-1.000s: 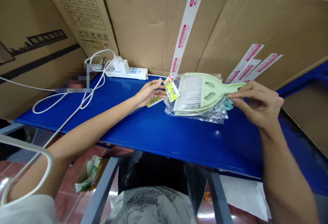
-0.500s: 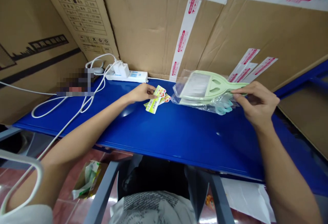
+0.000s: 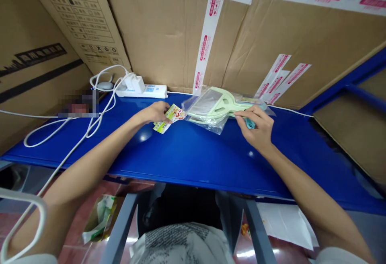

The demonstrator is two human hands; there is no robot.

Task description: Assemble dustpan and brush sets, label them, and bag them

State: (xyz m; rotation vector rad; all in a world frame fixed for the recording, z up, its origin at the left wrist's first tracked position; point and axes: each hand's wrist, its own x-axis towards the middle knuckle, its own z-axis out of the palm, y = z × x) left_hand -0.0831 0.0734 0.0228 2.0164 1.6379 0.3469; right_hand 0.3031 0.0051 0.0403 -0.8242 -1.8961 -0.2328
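My left hand (image 3: 157, 112) is closed on a few yellow-green printed cards (image 3: 167, 120), pinched by their left side just above the blue tabletop (image 3: 187, 155). With thumb and fingers closed, my right hand (image 3: 259, 129) grips the handle end of a pale green mini brush and dustpan set (image 3: 225, 107). The set's bristly end points left, close to the cards. Clear plastic wrap (image 3: 215, 127) lies around and under the set. A teal piece (image 3: 249, 123) shows beneath my right fingers; what it belongs to is partly hidden.
A white power strip (image 3: 155, 91) with plugged-in adapters stands at the back left, and white cables (image 3: 104, 113) loop over the table's left side. Large cardboard boxes (image 3: 169, 34) wall the back. A small open box (image 3: 104, 217) sits on the floor below, near a white sheet (image 3: 286, 223).
My right hand has brought the brush and dustpan set leftward, nearer the cards. My left hand still holds the cards, now turned slightly. The camera view has shifted a little to the right.
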